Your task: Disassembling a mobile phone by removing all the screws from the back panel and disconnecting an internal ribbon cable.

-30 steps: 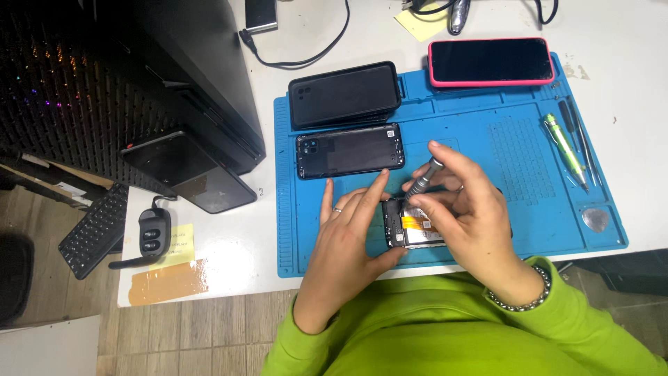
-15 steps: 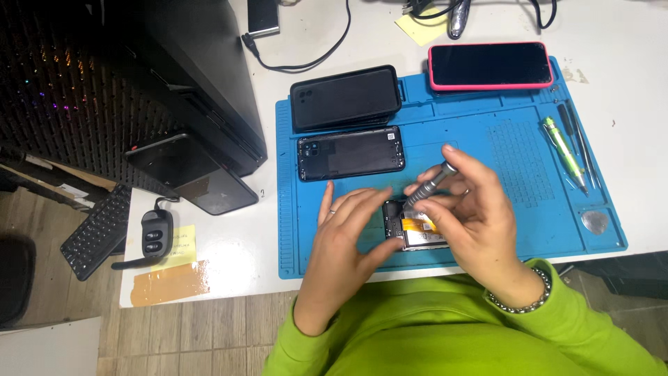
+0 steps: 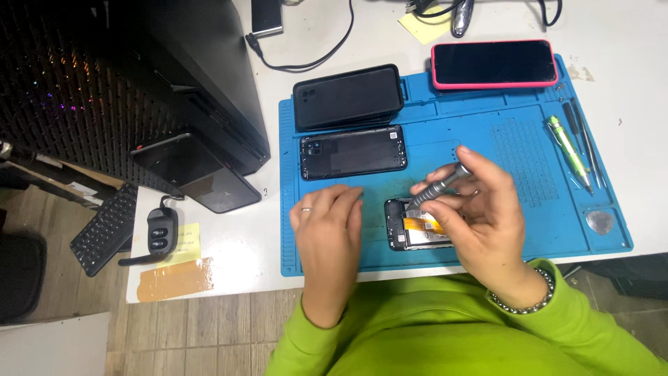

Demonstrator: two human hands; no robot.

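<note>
Opened dark smartphone with exposed orange-and-white insides (image 3: pixel 417 230) lies near the front edge of the blue silicone repair mat (image 3: pixel 487 139), which sits on the white worktop (image 3: pixel 229 244). Right hand (image 3: pixel 480 209) is curled above the phone's right part, fingers pinched around a slim grey metal screwdriver (image 3: pixel 438 186); tool slants down-left, tip at the phone's upper edge. Left hand (image 3: pixel 327 230) lies flat on the mat just left of the phone, fingers loosely spread and holding nothing, a ring on one finger; whether it touches the phone I cannot tell. Behind the hands on the mat: a black phone back cover with camera cut-outs (image 3: pixel 353 152), then a black rubbery phone case (image 3: pixel 348 96). At the mat's far right corner, a phone in a pink case, screen dark (image 3: pixel 494 64). Green-handled tool (image 3: pixel 567 143) in the mat's right-hand tray. Lime-green sleeves on both arms; beaded bracelet (image 3: pixel 529 301) on the right wrist.
</note>
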